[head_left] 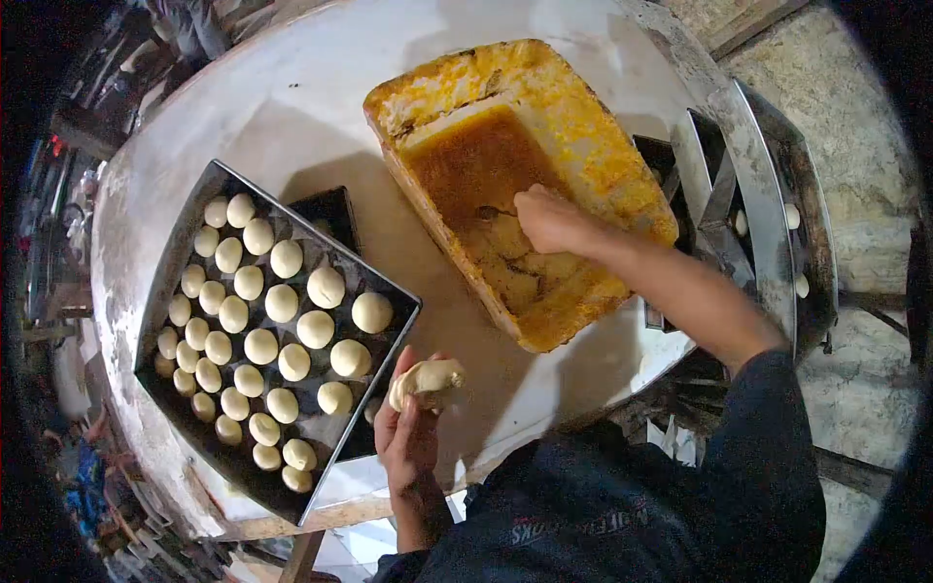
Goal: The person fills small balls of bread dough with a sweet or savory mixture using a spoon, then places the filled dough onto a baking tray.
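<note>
My left hand [406, 437] holds a piece of pale dough [428, 381] in its curled fingers, near the front corner of a dark tray. Reaching into a yellow-stained tub [607, 136], my right hand [546, 220] is closed above a brown filling [476, 165]. A thin dark shape shows beside its fingertips; whether the hand grips it as a tool I cannot make out. The filling is smooth and darker at the far end, cracked and lighter nearer me. Rows of round dough balls [260, 346] sit in the dark metal tray [374, 282] on the left.
Another dark tray [340, 216] is partly hidden under the filled one. At the right edge of the pale table [292, 78] stand several metal trays [758, 185], some with dough balls [793, 216] inside. Cluttered items lie beyond the table's left side.
</note>
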Action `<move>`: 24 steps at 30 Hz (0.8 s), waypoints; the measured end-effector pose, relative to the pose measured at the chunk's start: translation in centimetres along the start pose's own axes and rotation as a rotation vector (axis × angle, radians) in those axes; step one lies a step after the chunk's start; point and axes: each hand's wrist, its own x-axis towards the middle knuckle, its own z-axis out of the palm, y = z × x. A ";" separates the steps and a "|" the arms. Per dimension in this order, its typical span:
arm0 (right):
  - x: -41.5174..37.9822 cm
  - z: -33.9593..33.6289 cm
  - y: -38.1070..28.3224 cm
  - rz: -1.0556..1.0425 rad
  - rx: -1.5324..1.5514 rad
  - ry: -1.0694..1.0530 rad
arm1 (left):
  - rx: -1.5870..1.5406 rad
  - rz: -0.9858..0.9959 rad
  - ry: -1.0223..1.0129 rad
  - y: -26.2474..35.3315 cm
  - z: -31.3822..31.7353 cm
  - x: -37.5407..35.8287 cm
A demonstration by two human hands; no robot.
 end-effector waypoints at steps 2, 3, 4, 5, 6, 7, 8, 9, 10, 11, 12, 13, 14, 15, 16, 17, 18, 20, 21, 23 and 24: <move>2.1 0.9 0.7 -0.069 -0.180 -0.244 | -0.002 0.022 0.108 0.1 -0.6 -0.5; 3.0 1.7 1.0 -0.141 -0.358 -0.478 | -0.032 0.027 0.127 -0.2 -1.2 -0.7; 3.3 3.0 1.4 -0.147 -0.363 -0.482 | -0.037 0.031 0.134 -0.2 -1.3 -0.7; 3.4 4.7 1.9 -0.165 -0.179 -0.386 | -0.009 0.034 0.153 -0.1 -1.2 -0.8; 3.4 6.6 2.7 -0.181 0.006 -0.286 | 0.022 0.038 0.169 0.0 -1.2 -0.7; 3.2 8.4 3.4 -0.194 0.192 -0.182 | 0.023 0.042 0.168 0.1 -1.2 -0.6; 3.1 9.6 3.9 -0.205 0.379 -0.076 | -0.021 0.065 0.128 0.2 -1.1 -0.5; 3.1 9.4 3.9 -0.205 0.475 -0.019 | -0.063 0.085 0.086 0.3 -1.1 -0.4; 2.9 8.5 3.2 -0.210 0.571 0.038 | -0.058 0.084 0.081 0.2 -1.2 -0.5; 3.5 6.9 3.0 -0.123 0.495 -0.131 | -0.064 0.099 0.083 0.1 -1.3 -0.6; 3.1 4.5 2.2 -0.079 0.463 -0.213 | -0.068 0.114 0.085 0.2 -1.4 -0.6; 2.5 2.1 1.3 -0.038 0.425 -0.295 | -0.060 0.114 0.082 0.3 -1.5 -0.7; 1.2 -0.8 0.8 0.141 0.646 -0.350 | -0.072 0.131 0.047 0.4 -1.4 -0.6; 0.0 -2.9 0.8 0.323 0.861 -0.403 | -0.088 0.149 0.010 0.4 -1.1 -0.5; -1.4 -4.0 1.0 0.323 0.861 -0.396 | -0.087 0.150 0.003 0.4 -0.5 -0.4; -3.2 -4.8 1.3 0.258 1.024 -0.382 | -0.026 0.162 0.060 0.4 0.5 -0.2; -4.9 -5.6 1.4 0.184 1.179 -0.366 | 0.031 0.179 0.118 0.5 1.5 0.1; -8.7 -6.4 0.8 0.110 1.222 -0.310 | -0.002 0.129 0.114 1.1 3.3 0.3; -10.6 -6.2 0.2 0.042 1.279 -0.264 | -0.024 0.066 0.118 1.4 4.1 0.3; -14.2 -4.7 -1.4 -0.145 1.029 -0.037 | -0.021 0.047 0.102 1.5 5.6 0.1; -15.8 -3.8 -2.2 -0.240 0.912 0.066 | -0.016 0.016 0.086 1.5 6.4 -0.2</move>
